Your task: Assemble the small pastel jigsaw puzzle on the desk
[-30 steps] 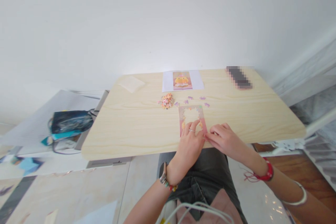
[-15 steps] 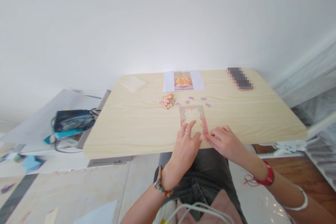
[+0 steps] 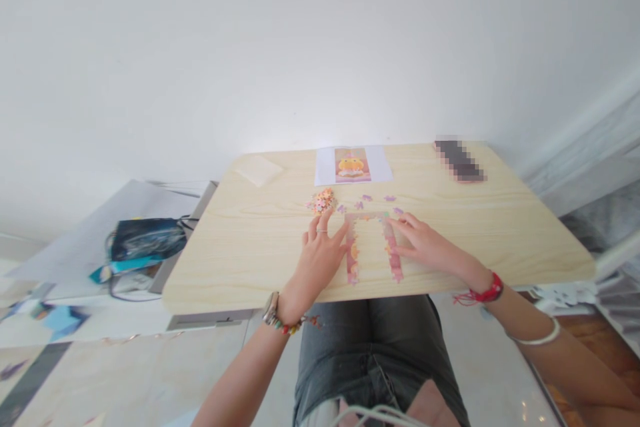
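A jigsaw puzzle border (image 3: pixel 395 268) of joined pinkish pieces lies flat on the table, with a left side, a top side and a right side around bare wood. At its left side rests my left hand (image 3: pixel 323 250), fingers spread and thumb against the edge. My right hand (image 3: pixel 425 243) lies along the right side, fingertips touching the border near its upper right corner and farther down, fingers apart. Just beyond my left fingertips is a heap of loose puzzle pieces (image 3: pixel 324 199). Several purple pieces (image 3: pixel 367 198) lie scattered above the border.
A printed reference picture (image 3: pixel 353 165) of a yellow figure lies at the back of the table (image 3: pixel 240 247). To its left is a pale translucent sheet (image 3: pixel 259 169); at the back right lies a pixelated phone-like object (image 3: pixel 459 160). A dark bag (image 3: pixel 145 239) sits left of the table.
Both hands have moved away from the border's lower end, up to its two sides and farther apart. The border appears shifted slightly and its lower ends now show. The view has tilted a little.
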Available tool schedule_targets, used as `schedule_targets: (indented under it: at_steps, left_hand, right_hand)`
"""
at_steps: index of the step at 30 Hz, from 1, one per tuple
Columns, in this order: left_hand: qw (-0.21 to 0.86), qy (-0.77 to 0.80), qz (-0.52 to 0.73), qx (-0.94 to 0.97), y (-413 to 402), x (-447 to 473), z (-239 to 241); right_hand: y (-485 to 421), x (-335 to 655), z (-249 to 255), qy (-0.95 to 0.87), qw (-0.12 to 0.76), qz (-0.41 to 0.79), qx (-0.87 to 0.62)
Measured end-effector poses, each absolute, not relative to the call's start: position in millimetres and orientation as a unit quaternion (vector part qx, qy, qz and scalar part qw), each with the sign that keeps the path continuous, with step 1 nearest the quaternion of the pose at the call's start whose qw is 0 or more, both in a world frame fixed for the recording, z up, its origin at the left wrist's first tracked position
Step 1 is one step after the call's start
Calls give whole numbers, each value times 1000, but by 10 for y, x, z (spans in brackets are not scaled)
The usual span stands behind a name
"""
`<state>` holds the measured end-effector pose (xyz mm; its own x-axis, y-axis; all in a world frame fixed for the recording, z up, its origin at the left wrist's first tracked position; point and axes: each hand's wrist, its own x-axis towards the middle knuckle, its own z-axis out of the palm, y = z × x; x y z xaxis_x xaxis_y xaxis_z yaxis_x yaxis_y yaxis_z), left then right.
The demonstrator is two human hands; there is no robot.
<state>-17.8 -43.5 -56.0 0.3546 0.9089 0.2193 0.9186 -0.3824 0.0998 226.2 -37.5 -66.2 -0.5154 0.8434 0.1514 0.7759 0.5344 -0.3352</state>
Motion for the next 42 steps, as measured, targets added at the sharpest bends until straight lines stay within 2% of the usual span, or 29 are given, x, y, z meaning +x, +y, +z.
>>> schedule_targets:
  at_steps: [16,22,28,42]
  left_hand:
    - [35,-564,-102,-819,-301,-128,-608]
    - [24,-567,-102,-817,-300,-123,-588]
    - [30,-584,-115,-803,-349,-181,-522]
    - [26,-585,-169,-793,-781,-343,-587]
  right_hand:
    - [-204,2240,-689,-862,136,152,-464]
    - [-169,2269,-688,-857,163,154,-463]
    - [-60,2395,-719,-797,227,87,-553]
    - [-133,2429,-737,-792,209,61,-571]
